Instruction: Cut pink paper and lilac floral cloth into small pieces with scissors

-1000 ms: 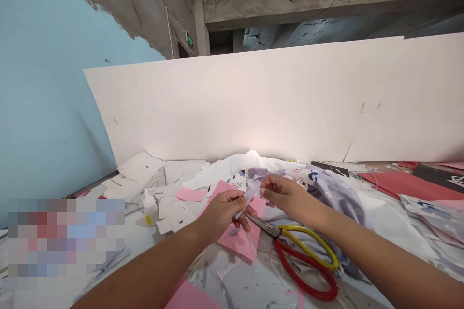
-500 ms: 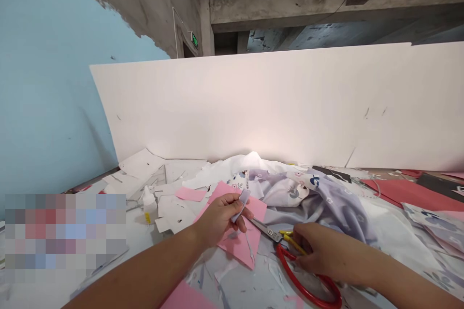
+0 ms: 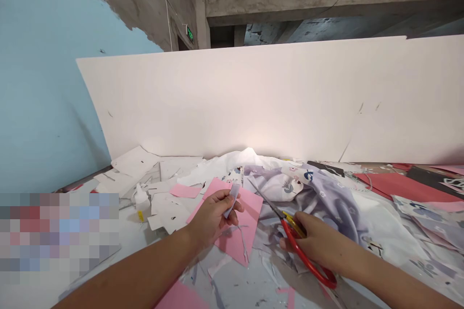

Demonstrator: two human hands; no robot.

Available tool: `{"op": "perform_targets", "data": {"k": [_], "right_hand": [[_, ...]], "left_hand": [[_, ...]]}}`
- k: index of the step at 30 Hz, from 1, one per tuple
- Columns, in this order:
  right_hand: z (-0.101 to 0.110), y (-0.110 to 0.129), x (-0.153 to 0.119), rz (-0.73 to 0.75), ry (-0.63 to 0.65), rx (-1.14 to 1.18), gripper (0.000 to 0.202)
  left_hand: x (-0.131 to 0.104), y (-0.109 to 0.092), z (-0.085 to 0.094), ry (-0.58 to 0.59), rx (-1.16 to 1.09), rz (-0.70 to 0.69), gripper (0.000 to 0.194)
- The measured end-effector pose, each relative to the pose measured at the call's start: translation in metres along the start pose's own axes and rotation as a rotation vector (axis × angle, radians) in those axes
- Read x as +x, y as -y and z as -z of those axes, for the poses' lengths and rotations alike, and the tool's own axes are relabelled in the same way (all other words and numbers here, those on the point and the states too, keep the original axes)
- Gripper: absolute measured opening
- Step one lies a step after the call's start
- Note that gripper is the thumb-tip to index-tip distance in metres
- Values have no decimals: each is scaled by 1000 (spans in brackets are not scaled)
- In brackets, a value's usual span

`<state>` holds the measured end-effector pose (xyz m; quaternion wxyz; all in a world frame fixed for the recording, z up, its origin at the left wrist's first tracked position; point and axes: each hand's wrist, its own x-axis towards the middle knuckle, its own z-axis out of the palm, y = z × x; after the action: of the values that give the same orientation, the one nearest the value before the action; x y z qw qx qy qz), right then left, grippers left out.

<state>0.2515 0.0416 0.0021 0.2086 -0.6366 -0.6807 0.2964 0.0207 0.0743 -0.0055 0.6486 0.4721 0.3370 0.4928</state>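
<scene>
My left hand [image 3: 217, 210] pinches a small folded strip of lavender cloth [image 3: 232, 200] between thumb and fingers. Beneath that hand lies a pink sheet of paper [image 3: 253, 205] with thin pale scraps on it. To the right, my right hand [image 3: 315, 239] holds red-handled scissors [image 3: 308, 258], their blades pointing up and left, apart from the strip. A slim yellow item [image 3: 293, 222] also sits in this hand beside the scissors' pivot; its kind is unclear. Crumpled lavender and white patterned cloth [image 3: 326, 188] spreads behind the blades.
A white glue bottle [image 3: 140, 200] stands left, close to cut white card pieces [image 3: 168, 210]. Red paper sheets [image 3: 398, 187] and printed cloth pieces [image 3: 416, 210] lie on the right. A tall white board [image 3: 232, 101] borders the back. Scraps litter the table.
The scissors have come away from the left hand and swung more upright, with their handles closer together. The left hand keeps its pinch on the strip. The view has shifted slightly.
</scene>
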Motion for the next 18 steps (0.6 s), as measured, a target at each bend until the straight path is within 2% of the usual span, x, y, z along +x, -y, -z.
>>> {"op": "perform_targets", "data": {"k": [3,5,8,10,13,15,18], "right_hand": [[3,-1,3,27,112,390,31],[1,-1,5,81,139,531,25],[-5,-2,5,195,107,518,18],[-8,-1,2,220,84,511,20],[-7,6,-8,178,103,522,25],[-4,12,-18,118,167,495,23],[0,18,-27,86,219,360,25]], "left_hand": [[-1,2,1,-12,15,-5,18],[-3,4,1,-11,44,7,18],[-5,4,-1,-9,92,10,19],[-6,3,-2,-8,123,-3,20],[-6,1,-3,14,150,-13,20],[-6,-1,-3,30,151,-18,20],[-6,-3,-3,43,140,-45,21]]}}
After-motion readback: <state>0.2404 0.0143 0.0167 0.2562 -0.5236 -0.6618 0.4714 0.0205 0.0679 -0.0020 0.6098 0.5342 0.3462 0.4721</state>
